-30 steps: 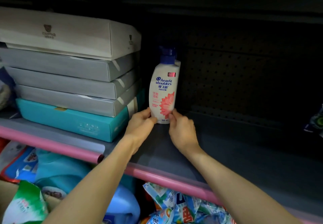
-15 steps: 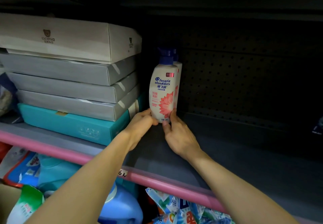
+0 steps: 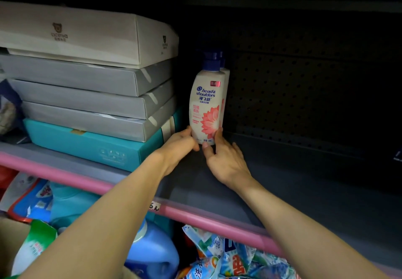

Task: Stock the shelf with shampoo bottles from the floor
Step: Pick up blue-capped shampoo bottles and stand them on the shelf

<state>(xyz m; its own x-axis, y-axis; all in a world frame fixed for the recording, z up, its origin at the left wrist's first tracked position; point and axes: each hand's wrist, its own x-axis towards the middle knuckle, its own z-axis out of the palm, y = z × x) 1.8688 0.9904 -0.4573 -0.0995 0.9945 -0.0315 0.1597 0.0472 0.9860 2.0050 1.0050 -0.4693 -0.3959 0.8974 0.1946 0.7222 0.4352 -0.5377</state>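
A white shampoo bottle (image 3: 205,102) with a blue pump cap and a pink flower label stands upright on the dark shelf (image 3: 282,180), just right of the box stack. A second like bottle (image 3: 226,82) stands right behind it, mostly hidden. My left hand (image 3: 177,146) grips the front bottle's lower left side with curled fingers. At the lower right corner of that bottle my right hand (image 3: 224,156) pinches its base between thumb and fingers.
A stack of flat grey and white boxes (image 3: 87,78) on a teal box (image 3: 87,143) fills the shelf's left part. A pegboard back wall (image 3: 293,95) closes the shelf. The pink shelf edge (image 3: 195,215) runs below; detergent bags (image 3: 228,257) and blue jugs (image 3: 150,248) sit underneath.
The front bottle has shifted slightly so the one behind shows at its right edge. My right hand's fingers have moved up the bottle's side. The view has moved closer.
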